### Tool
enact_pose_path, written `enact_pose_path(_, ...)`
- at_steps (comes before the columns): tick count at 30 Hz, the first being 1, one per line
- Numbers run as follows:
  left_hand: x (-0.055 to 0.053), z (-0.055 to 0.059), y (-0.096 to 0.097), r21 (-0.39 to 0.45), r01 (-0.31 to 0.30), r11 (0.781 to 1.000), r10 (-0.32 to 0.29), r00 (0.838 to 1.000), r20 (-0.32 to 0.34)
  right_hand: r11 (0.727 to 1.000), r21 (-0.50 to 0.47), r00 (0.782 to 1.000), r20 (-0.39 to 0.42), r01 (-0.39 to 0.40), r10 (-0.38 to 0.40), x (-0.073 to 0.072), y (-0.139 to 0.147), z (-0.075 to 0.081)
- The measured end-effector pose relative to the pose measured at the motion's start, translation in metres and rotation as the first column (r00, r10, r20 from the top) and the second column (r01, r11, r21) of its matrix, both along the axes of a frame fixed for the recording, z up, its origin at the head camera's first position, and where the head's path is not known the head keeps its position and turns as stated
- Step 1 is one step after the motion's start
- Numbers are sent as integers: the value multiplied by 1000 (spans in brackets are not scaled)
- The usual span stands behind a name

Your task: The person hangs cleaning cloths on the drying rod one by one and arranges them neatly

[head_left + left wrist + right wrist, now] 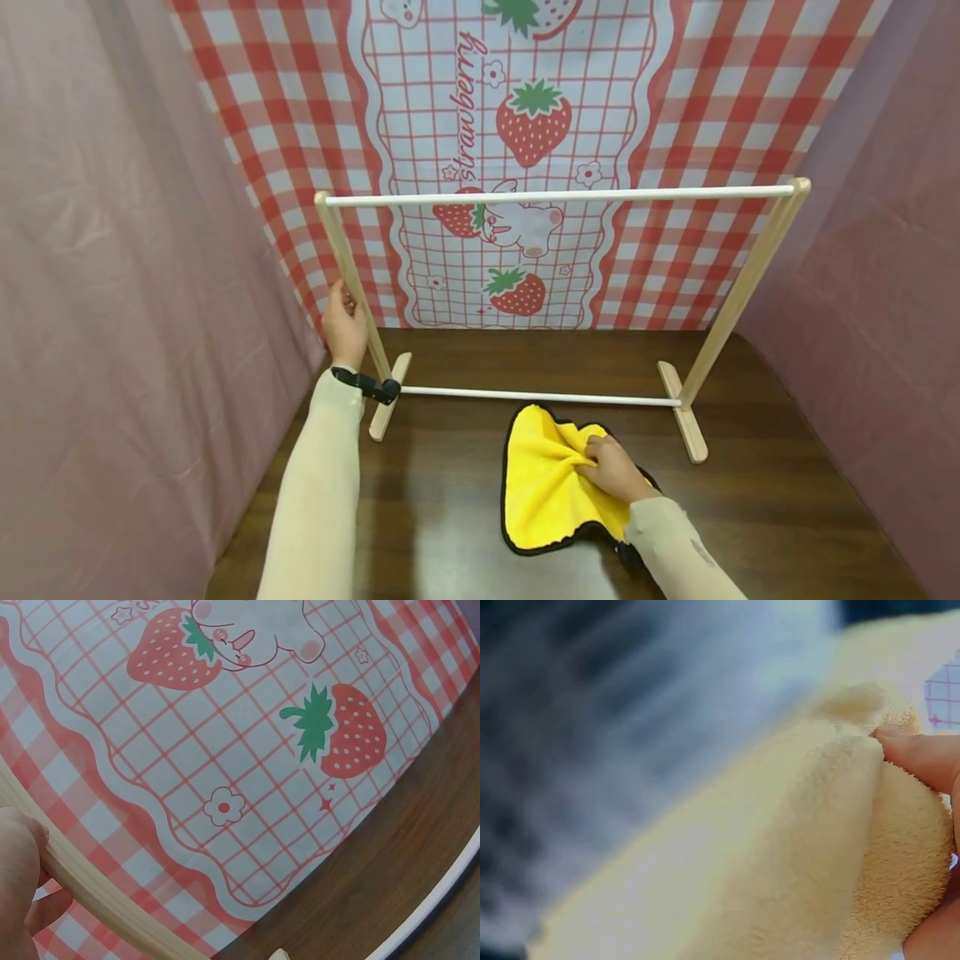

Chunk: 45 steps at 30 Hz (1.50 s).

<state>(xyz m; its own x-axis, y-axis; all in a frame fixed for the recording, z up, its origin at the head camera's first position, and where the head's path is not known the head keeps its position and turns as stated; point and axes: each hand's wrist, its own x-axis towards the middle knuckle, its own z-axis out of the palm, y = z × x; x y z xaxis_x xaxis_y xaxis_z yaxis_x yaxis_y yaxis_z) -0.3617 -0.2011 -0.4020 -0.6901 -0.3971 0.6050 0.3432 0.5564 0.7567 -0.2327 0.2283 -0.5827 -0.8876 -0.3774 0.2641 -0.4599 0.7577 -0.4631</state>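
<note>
A rack [558,197] with wooden posts and white bars stands on the table. My left hand [346,325] holds its left post [347,254] about halfway up; the left wrist view shows the fingers of that hand [22,877] against the wooden post [97,896]. In front of the lower bar, my right hand [615,468] pinches a yellow towel [536,483] with black edging. The towel is bunched into folds at the fingers. Seen from the right wrist, the thumb and fingers [922,761] press into the fluffy towel [780,870], which looks pale there.
The brown table [450,517] reaches back to a hanging strawberry-print cloth [532,250] with red checks. Pink drapes line the left [150,292] and right sides. The rack's wooden feet [684,417] rest on the table, joined by a low white bar [540,397].
</note>
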Motion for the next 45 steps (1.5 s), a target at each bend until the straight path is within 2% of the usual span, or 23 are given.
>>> enact_pose_path(6, 3, 1, 2, 4, -9, 1000, 9, 1000, 17, 997, -60, 999, -19, 42, -43, 4, -1, 10)
enact_pose_path(10, 2, 1, 2, 1, -17, 1000, 17, 1000, 15, 994, -100, 996, -72, 51, -58, 4, -2, 18)
enact_pose_path(19, 2, 1, 1, 2, 6, 1000, -6, 1000, 11, 989, -120, 980, -171, 85, -105, 3, -4, 51)
enact_pose_path(22, 2, 2, 1, 0, 5, 1000, -5, 1000, 16, 989, -129, 968, -231, 69, -97, 1, -4, 62)
enact_pose_path(26, 1, 2, -1, -2, -5, 1000, 5, 1000, 13, 990, -135, 943, -322, 49, -90, -3, -4, 76)
enact_pose_path(31, 0, 1, -2, -10, -12, 1000, 12, 1000, -5, 988, -147, 929, -357, 46, -97, -7, -6, 94)
enact_pose_path(37, 0, 2, -3, 5, 0, 1000, 0, 1000, 15, 989, -144, 916, -389, 43, -97, -11, -6, 118)
enact_pose_path(45, 0, 2, -2, 1, 6, 1000, -6, 1000, 17, 990, -138, 883, -462, 26, -87, -17, -4, 147)
